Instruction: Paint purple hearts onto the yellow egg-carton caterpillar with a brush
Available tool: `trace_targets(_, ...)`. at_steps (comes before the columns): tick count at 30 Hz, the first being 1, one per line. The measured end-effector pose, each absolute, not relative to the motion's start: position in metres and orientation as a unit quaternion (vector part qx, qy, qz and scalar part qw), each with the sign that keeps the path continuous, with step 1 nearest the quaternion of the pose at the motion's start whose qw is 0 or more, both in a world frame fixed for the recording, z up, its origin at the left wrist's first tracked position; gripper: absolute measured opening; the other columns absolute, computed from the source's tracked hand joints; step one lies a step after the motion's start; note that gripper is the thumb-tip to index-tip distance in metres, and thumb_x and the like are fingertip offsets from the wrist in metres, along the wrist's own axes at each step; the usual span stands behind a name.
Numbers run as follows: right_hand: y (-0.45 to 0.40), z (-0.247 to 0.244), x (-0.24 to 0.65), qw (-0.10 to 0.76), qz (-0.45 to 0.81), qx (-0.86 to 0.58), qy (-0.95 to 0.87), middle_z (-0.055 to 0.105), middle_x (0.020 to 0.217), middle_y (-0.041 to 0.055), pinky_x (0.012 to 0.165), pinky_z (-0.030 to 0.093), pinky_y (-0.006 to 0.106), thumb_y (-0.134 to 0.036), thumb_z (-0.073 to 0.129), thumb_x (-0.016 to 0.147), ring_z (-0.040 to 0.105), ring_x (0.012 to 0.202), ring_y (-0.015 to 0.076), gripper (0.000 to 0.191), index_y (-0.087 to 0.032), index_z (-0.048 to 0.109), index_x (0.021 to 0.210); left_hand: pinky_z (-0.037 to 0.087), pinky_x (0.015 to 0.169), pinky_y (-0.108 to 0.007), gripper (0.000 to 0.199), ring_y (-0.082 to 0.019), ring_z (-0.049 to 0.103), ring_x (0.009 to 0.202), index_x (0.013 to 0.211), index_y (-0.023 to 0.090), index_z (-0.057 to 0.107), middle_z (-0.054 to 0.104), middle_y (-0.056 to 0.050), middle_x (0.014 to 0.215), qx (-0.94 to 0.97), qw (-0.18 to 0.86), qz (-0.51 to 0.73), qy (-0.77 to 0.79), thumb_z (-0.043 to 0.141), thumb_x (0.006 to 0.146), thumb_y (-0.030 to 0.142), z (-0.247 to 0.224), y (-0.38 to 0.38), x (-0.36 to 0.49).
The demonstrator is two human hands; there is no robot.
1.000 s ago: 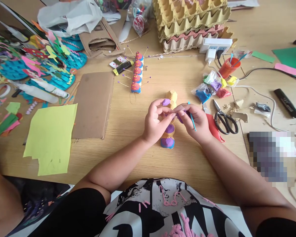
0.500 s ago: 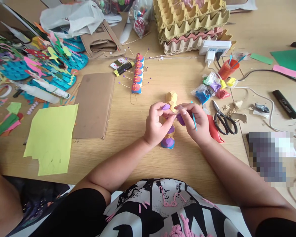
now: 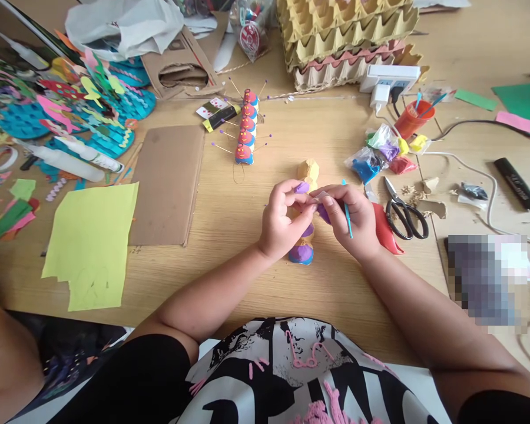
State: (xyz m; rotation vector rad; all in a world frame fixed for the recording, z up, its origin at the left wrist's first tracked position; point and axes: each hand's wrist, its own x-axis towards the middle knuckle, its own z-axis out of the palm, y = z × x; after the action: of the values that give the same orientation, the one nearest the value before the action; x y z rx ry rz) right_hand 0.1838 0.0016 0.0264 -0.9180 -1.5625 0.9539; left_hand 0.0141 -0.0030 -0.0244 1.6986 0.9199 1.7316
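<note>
Above a strip of egg carton, my two hands meet at the fingertips. My left hand (image 3: 279, 224) is closed, with a bit of purple clay (image 3: 302, 187) at its index finger. My right hand (image 3: 354, 219) is closed on a purple clay lump (image 3: 324, 213), partly hidden by the fingers, with a scrap of clear plastic by the thumb. A thin blue modelling tool (image 3: 347, 215) rests between its fingers. Under the hands, the egg-carton strip (image 3: 308, 171) is bare yellow at its far end; purple and blue clay covers its near cups (image 3: 301, 254). Its middle is hidden.
A finished clay caterpillar (image 3: 246, 131) stands farther back. Right of the hands lie black scissors (image 3: 405, 215), bagged clay (image 3: 365, 169) and an orange cup (image 3: 410, 119). Cardboard (image 3: 168, 188) and yellow paper (image 3: 90, 247) lie left. Stacked egg trays (image 3: 344, 44) stand behind.
The view has shifted slightly. Both hands stay nearly in place, fingertips still together around the purple clay, with only small finger movement.
</note>
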Motion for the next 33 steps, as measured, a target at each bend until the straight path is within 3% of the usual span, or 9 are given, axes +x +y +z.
trace_targets(6,0.0024,0.0235,0.1837,0.511,0.405,-0.370,-0.662,0.087,0.102,0.0073,0.085,0.068,0.045,-0.066,0.083,0.104,0.080,0.091,0.0245,0.039,-0.028,0.074,0.097,0.066,0.083,-0.026,0.038,-0.012,0.081,0.091,0.133,0.030,0.050,0.076,0.003,0.101,0.616,0.278,0.655,0.337,0.079,0.111,0.040,-0.0221,-0.0015,0.0148)
trace_targets(12,0.0039,0.0284,0.1838,0.537,0.429,-0.369,-0.625,0.083,0.096,0.0054,0.066,0.060,0.037,-0.068,0.077,0.108,0.066,0.070,0.0170,0.042,-0.028,0.069,0.096,0.068,0.085,-0.032,0.053,-0.015,0.081,0.087,0.153,0.033,0.044,0.079,0.002,0.102,0.625,0.302,0.633,0.343,0.076,0.113,0.045,-0.0262,0.0001,0.0135)
trace_targets(15,0.0063,0.0256,0.1850,0.526,0.451,-0.371,-0.618,0.081,0.098,0.0045,0.059,0.052,0.034,-0.068,0.078,0.107,0.059,0.065,0.0143,0.042,-0.027,0.070,0.099,0.068,0.085,-0.032,0.046,-0.014,0.080,0.086,0.146,0.033,0.047,0.077,0.003,0.098,0.612,0.319,0.635,0.348,0.076,0.113,0.046,-0.0266,0.0005,0.0126)
trace_targets(18,0.0084,0.0227,0.1872,0.509,0.446,-0.371,-0.636,0.074,0.086,0.0020,0.061,0.050,0.034,-0.068,0.077,0.108,0.058,0.066,0.0151,0.044,-0.027,0.070,0.097,0.067,0.083,-0.029,0.040,-0.013,0.079,0.083,0.138,0.033,0.048,0.072,0.005,0.092,0.603,0.314,0.645,0.349,0.077,0.112,0.046,-0.0258,0.0004,0.0128)
trace_targets(21,0.0094,0.0232,0.1890,0.506,0.433,-0.374,-0.646,0.064,0.075,-0.0001,0.062,0.049,0.035,-0.069,0.073,0.110,0.058,0.068,0.0172,0.046,-0.027,0.067,0.093,0.066,0.085,-0.030,0.041,-0.013,0.078,0.083,0.141,0.032,0.048,0.072,0.005,0.093,0.613,0.316,0.639,0.342,0.075,0.113,0.046,-0.0252,0.0000,0.0134)
trace_targets(25,0.0080,0.0252,0.1874,0.497,0.422,-0.375,-0.659,0.064,0.076,0.0006,0.065,0.051,0.036,-0.069,0.072,0.111,0.061,0.072,0.0193,0.044,-0.028,0.067,0.094,0.067,0.088,-0.033,0.054,-0.016,0.079,0.089,0.150,0.032,0.045,0.077,0.001,0.100,0.618,0.322,0.630,0.342,0.078,0.111,0.049,-0.0248,-0.0009,0.0136)
trace_targets(30,0.0053,0.0220,0.1843,0.494,0.405,-0.373,-0.673,0.064,0.077,-0.0004,0.068,0.052,0.037,-0.066,0.069,0.113,0.061,0.071,0.0191,0.040,-0.028,0.065,0.100,0.064,0.087,-0.030,0.045,-0.013,0.077,0.085,0.139,0.032,0.048,0.075,0.004,0.094,0.606,0.308,0.637,0.364,0.077,0.111,0.052,-0.0258,-0.0006,0.0141)
trace_targets(33,0.0110,0.0215,0.1912,0.489,0.350,-0.399,-0.692,0.066,0.079,0.0016,0.071,0.051,0.038,-0.060,0.061,0.117,0.060,0.073,0.0203,0.039,-0.028,0.062,0.095,0.063,0.087,-0.032,0.058,-0.014,0.077,0.087,0.149,0.033,0.045,0.076,0.003,0.097,0.602,0.327,0.634,0.359,0.078,0.109,0.059,-0.0249,0.0026,0.0115)
